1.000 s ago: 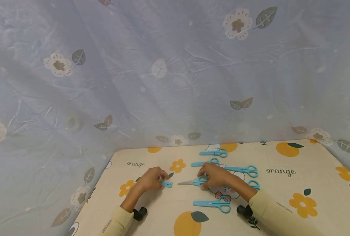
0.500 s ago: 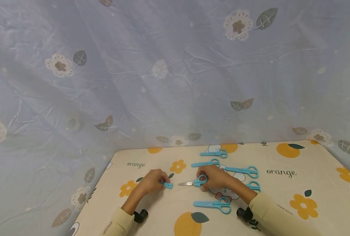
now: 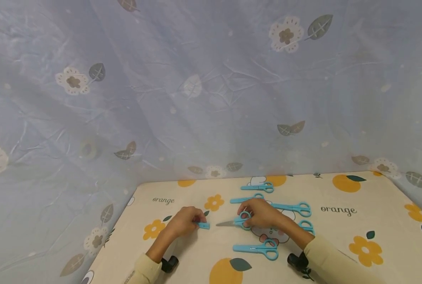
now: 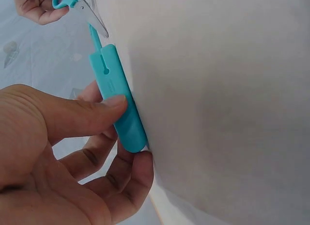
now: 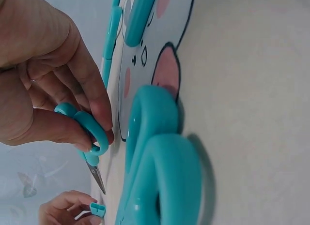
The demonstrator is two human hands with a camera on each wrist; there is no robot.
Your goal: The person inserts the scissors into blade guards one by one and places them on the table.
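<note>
My left hand [image 3: 186, 221] pinches a blue scissors cover [image 4: 118, 97] between thumb and fingers, its slotted end facing right. A little to the right, my right hand [image 3: 262, 213] grips the blue handle loops of a pair of scissors [image 3: 240, 221]. The bare metal blades [image 5: 96, 177] are closed together and point left toward the cover, with a small gap between tip and cover. In the left wrist view the cover [image 4: 128, 128] lies close to the tablecloth, thumb on top. Part of the scissors' handle is hidden by the right fingers.
Several other blue scissors in covers lie around the right hand: one pair [image 3: 255, 248] in front, one pair [image 3: 292, 207] to the right, one pair [image 3: 257, 187] at the back. An orange-print cloth [image 3: 338, 236] covers the table. A patterned curtain [image 3: 211, 98] hangs behind.
The scissors have turned slightly in my right hand, their tip staying aimed at the cover. The cover in my left hand tilts a little and shifts slightly right.
</note>
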